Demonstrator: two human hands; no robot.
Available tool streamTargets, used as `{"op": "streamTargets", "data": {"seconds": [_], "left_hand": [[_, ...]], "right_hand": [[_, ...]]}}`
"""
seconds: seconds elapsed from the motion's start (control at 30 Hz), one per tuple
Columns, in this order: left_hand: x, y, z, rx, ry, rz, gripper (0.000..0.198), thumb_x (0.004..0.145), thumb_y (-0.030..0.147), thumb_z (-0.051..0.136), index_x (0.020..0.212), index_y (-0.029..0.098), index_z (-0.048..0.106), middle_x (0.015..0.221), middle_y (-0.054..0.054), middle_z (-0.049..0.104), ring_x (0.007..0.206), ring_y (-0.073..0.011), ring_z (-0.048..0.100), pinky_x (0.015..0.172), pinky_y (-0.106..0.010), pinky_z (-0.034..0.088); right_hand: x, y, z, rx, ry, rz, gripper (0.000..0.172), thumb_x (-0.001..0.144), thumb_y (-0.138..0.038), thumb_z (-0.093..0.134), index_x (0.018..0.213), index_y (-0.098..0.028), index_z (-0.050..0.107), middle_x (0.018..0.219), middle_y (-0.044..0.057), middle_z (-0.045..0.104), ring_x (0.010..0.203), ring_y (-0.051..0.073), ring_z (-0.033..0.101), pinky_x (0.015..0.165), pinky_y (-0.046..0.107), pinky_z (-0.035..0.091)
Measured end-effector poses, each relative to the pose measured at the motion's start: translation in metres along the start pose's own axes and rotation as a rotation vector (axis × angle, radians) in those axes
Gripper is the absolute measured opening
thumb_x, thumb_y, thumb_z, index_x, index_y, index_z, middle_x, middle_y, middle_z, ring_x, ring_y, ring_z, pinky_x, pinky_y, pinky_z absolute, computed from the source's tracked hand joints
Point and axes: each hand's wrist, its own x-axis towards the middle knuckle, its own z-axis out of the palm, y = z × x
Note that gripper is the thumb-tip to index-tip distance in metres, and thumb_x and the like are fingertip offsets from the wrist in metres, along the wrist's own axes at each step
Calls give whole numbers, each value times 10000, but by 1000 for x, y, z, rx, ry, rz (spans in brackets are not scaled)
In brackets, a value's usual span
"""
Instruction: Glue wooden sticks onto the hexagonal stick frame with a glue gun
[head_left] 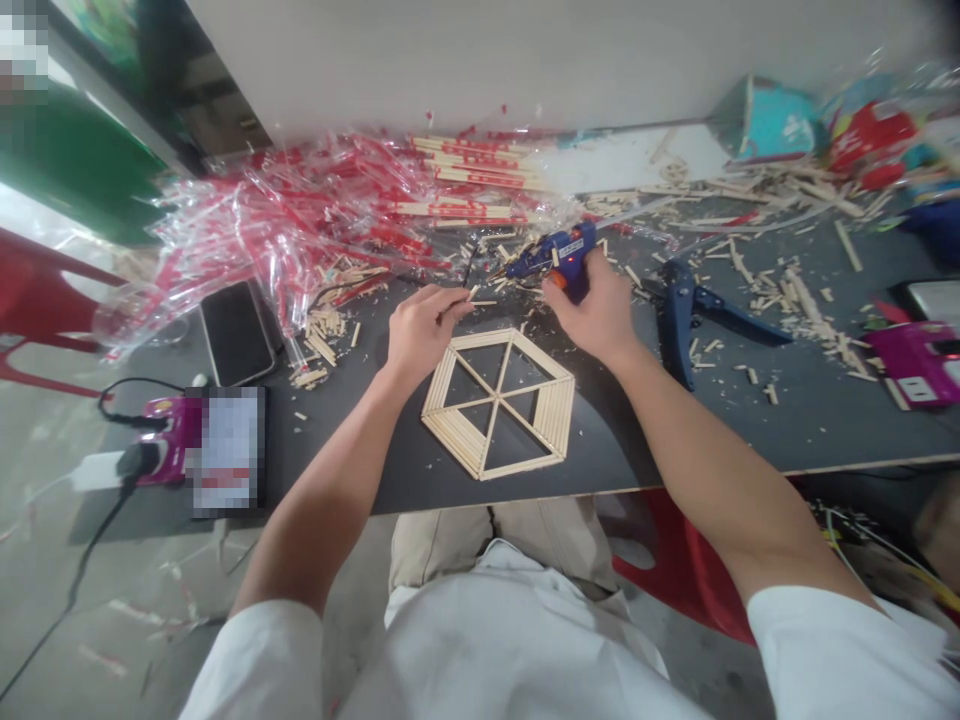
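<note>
My left hand (pixel 421 335) is closed, thumb and fingers pinching short pieces of wooden stick (pixel 482 301). My right hand (pixel 598 308) is wrapped round a blue hot glue gun (pixel 564 252), whose nozzle points left over scattered scraps. Below and between both hands lies a flat hexagonal frame of wooden sticks (pixel 551 418). Spokes meet at its middle, and some of its sections are filled with rows of sticks while others are open. Blue-handled cutters (pixel 681 315) rest on the table to the right of my right hand.
Red-and-clear plastic wrappers (pixel 315 210) heap up at the back left beside wrapped chopsticks (pixel 480 165). Stick offcuts (pixel 810 310) litter the right side. A phone (pixel 238 333), a purple power strip (pixel 169 440) and a pixelated screen (pixel 225 450) sit left. A turquoise paper tub (pixel 780 120) stands back right.
</note>
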Motion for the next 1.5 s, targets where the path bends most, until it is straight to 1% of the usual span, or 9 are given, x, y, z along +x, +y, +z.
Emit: {"op": "streamTargets", "data": {"seconds": [0.27,0.5,0.77,0.97,1.1,1.2,1.27,1.37,1.5], "left_hand": [[-2,1,-1,83,-15,60,172,998,304,711,1073,283,864,1022,-51,829,865,-200,737,762,-299,507],[-1,3,-1,88,-19,59,170,994,303,713,1063,275,866,986,-52,818,860,-196,732,760,-289,516],[-2,1,-1,76,-21,77,152,996,291,729,1056,276,867,962,-50,802,860,-196,729,772,-284,495],[-2,1,-1,83,-38,64,157,995,291,725,1056,285,868,971,-45,807,874,-199,729,781,-284,500],[-2,1,-1,79,-40,60,162,997,304,719,1052,274,869,969,-52,810,885,-201,731,801,-285,511],[-1,1,-1,63,-17,63,168,999,294,713,1055,263,868,994,-50,826,866,-189,740,772,-277,511],[0,2,-1,42,1,52,156,983,272,726,1041,252,870,998,-46,836,841,-178,745,756,-268,519],[2,4,-1,-38,16,23,123,947,259,761,987,230,874,975,-43,845,790,-161,742,763,-261,546],[2,6,2,-250,-14,-83,143,906,340,806,947,220,874,975,-50,851,750,-149,726,732,-266,564]], "right_hand": [[1,-1,-1,-84,-83,21,396,997,-569,580,1198,-228,605,971,159,729,892,366,716,828,505,568],[1,4,3,-55,-34,-14,397,988,-607,570,1157,-252,622,890,131,724,801,350,690,770,508,570],[1,2,2,-75,-56,11,345,991,-570,582,1105,-245,611,845,117,691,775,338,681,752,492,560],[1,3,2,-64,-49,0,376,989,-580,572,1136,-238,625,830,117,695,763,346,678,767,517,568],[2,2,-1,-81,-58,14,333,1003,-511,591,1184,-234,622,919,145,719,872,377,708,834,535,563],[6,5,-4,-122,-1,70,327,988,-463,650,1194,-210,621,1030,181,725,986,396,711,921,551,548],[8,11,-4,-149,33,116,358,951,-450,713,1168,-178,628,1063,197,718,1009,394,703,961,557,538],[10,23,1,-171,60,134,412,907,-479,771,1125,-156,635,1068,193,703,1019,380,685,988,566,527],[8,34,8,-226,164,102,527,907,-586,758,1164,-148,619,1199,238,652,1178,421,616,1033,629,486]]}}
